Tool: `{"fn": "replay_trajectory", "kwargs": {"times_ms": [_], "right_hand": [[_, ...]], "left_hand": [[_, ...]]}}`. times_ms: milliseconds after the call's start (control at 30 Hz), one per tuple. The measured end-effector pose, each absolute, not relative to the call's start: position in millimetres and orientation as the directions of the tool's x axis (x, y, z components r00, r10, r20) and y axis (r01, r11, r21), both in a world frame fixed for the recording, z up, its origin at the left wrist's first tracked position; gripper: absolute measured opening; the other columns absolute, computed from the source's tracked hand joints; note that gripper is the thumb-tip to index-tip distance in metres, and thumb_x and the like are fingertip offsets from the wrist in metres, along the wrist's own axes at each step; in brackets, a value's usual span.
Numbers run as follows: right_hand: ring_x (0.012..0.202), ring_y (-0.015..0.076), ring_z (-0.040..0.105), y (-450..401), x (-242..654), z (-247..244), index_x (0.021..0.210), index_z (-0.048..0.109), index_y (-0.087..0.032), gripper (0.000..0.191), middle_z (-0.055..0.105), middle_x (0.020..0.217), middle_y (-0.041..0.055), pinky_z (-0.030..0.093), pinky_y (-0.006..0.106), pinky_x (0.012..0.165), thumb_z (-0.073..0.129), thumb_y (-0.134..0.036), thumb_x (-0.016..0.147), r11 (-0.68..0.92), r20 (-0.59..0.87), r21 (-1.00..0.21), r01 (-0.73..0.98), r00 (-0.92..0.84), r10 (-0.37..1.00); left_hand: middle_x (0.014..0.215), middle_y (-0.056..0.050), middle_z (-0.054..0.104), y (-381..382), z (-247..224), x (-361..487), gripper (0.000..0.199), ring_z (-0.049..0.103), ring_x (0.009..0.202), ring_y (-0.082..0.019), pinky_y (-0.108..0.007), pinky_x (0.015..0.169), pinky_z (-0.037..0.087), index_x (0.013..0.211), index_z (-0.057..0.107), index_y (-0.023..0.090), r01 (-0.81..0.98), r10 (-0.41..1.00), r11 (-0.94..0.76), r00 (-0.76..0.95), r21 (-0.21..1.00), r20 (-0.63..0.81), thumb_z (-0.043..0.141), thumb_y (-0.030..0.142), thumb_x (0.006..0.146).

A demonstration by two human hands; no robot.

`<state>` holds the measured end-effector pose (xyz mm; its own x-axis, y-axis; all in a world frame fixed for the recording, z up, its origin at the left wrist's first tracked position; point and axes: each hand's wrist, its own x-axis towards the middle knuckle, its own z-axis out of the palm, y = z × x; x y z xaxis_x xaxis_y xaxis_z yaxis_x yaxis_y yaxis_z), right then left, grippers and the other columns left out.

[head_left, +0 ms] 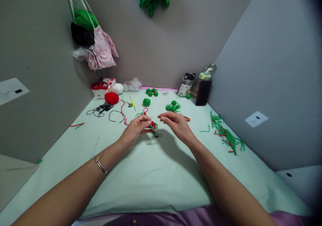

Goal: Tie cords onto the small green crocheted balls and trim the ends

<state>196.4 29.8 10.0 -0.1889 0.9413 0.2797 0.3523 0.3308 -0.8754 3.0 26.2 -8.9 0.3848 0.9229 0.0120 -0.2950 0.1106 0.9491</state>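
Between the fingertips of my left hand (137, 128) is a small red and green yarn piece (153, 124), with dark thread hanging below it. My right hand (177, 125) is raised just to the right, thumb and index finger pressed close together; anything between them is too small to make out. A red yarn loop (145, 110) lies just beyond my left fingertips. Farther back are a green yarn ball (146, 102), a yellow-handled hook (132, 102) and a cluster of green balls (173, 106). Orange-handled scissors or a similar tool (187, 118) lie partly behind my right hand.
Red yarn (111, 98), white yarn (117, 88) and tangled black cord (100, 109) lie at the back left. A pen holder (185, 85), a bottle (205, 75) and a dark phone (203, 92) stand at the back right. Green and red scraps (227, 136) lie along the right side.
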Motion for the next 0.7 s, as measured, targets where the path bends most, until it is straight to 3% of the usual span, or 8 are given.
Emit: {"fn": "replay_trajectory", "kwargs": {"times_ms": [167,333,533,700], "right_hand": [[0.071,0.0136,0.058,24,188,12,0.081,0.071,-0.016,0.017,0.068,0.077,0.0017,0.045,0.027,0.068,0.071,-0.033,0.078,0.22,0.176,-0.964,0.147,-0.264,0.948],[0.067,0.0121,0.055,21,184,13,0.077,0.069,-0.015,0.016,0.064,0.073,0.0007,0.042,0.027,0.067,0.069,-0.031,0.077,0.171,0.128,-0.976,0.132,-0.285,0.95],[0.058,0.0093,0.046,32,197,15,0.073,0.067,-0.017,0.013,0.061,0.069,-0.001,0.038,0.025,0.059,0.069,-0.03,0.074,0.182,0.181,-0.983,0.01,-0.01,0.983],[0.06,0.01,0.048,31,198,13,0.079,0.07,-0.016,0.022,0.062,0.069,0.0002,0.041,0.025,0.06,0.073,-0.037,0.074,0.083,0.058,-0.994,0.076,-0.29,0.955]], "left_hand": [[0.092,-0.003,0.064,26,-15,4,0.023,0.064,0.078,-0.014,-0.034,0.084,0.052,0.094,0.065,0.015,-0.255,0.881,0.11,0.473,0.961,0.025,0.069,0.036,0.083],[0.082,-0.003,0.065,25,-12,3,0.021,0.061,0.075,-0.013,-0.03,0.08,0.048,0.093,0.067,0.014,-0.233,0.871,0.106,0.491,0.967,0.023,0.07,0.033,0.083],[0.072,-0.002,0.064,24,-15,6,0.023,0.057,0.065,-0.013,-0.03,0.07,0.045,0.084,0.064,0.015,-0.185,0.835,0.179,0.549,0.966,-0.049,0.074,0.035,0.079],[0.075,-0.003,0.065,25,-15,4,0.022,0.058,0.068,-0.013,-0.031,0.071,0.046,0.085,0.067,0.014,-0.203,0.865,0.156,0.501,0.967,-0.034,0.072,0.036,0.08]]}}
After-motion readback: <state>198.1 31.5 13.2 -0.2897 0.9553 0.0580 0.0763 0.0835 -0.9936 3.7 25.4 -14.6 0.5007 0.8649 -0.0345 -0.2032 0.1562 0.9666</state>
